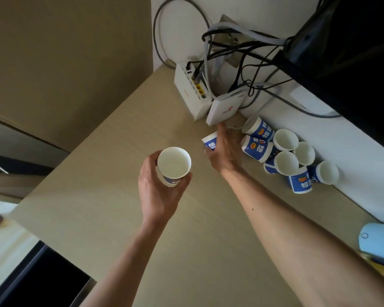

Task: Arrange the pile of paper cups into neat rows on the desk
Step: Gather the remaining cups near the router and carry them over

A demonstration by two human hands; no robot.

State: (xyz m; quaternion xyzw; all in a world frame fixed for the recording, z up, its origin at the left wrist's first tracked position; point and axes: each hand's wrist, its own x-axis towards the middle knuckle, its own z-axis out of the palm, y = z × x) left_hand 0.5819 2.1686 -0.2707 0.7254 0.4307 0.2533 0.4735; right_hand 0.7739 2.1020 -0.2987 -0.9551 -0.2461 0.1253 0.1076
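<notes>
early stage, no row on desk (pixel 111 207) yet. left hand (pixel 157 191) grips upright cup (pixel 173 165) mid-desk, can't tell if set down. right hand (pixel 227 149) curled round second cup (pixel 209 140) at edge of pile (pixel 284 156) by wall. pile jumbled, several tipped. nearly all left to do.

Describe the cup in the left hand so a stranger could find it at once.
Start at the desk, with a pile of blue-and-white paper cups against the wall on its right. Left of the pile, over bare desktop, the left hand grips one cup. It is the leftmost cup, clear of the pile, open mouth facing the camera.
</notes>
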